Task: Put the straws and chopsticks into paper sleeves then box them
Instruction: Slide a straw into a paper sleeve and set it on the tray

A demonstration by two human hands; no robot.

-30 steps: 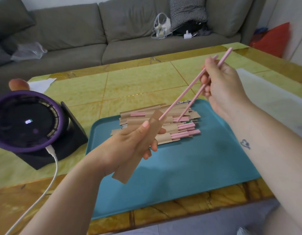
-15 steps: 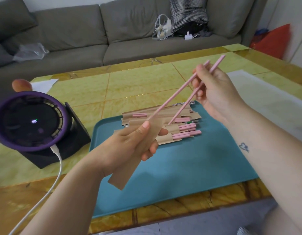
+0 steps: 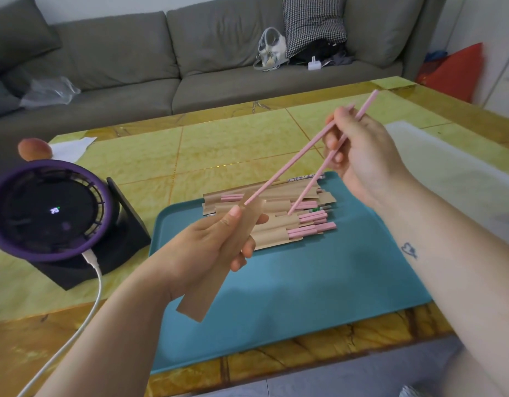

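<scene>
My left hand point(image 3: 210, 250) grips a brown paper sleeve point(image 3: 219, 270) above the teal tray point(image 3: 319, 296), its open end pointing up and away. My right hand point(image 3: 359, 150) holds two pink chopsticks point(image 3: 293, 164) that slant down to the left. The tip of one chopstick touches the sleeve's open end; the other tip hangs apart, over the pile. A pile of sleeved pink chopsticks point(image 3: 279, 216) lies at the tray's far side.
A purple and black fan point(image 3: 47, 210) with a white cable point(image 3: 87, 287) stands at the left on the yellow table point(image 3: 219, 150). A white sheet point(image 3: 453, 170) lies at the right. A peach point(image 3: 34, 149) and paper sit behind the fan. A grey sofa stands beyond.
My right hand has moved the chopsticks down and left, bringing one tip to the sleeve's mouth. My left hand has kept the sleeve almost still.
</scene>
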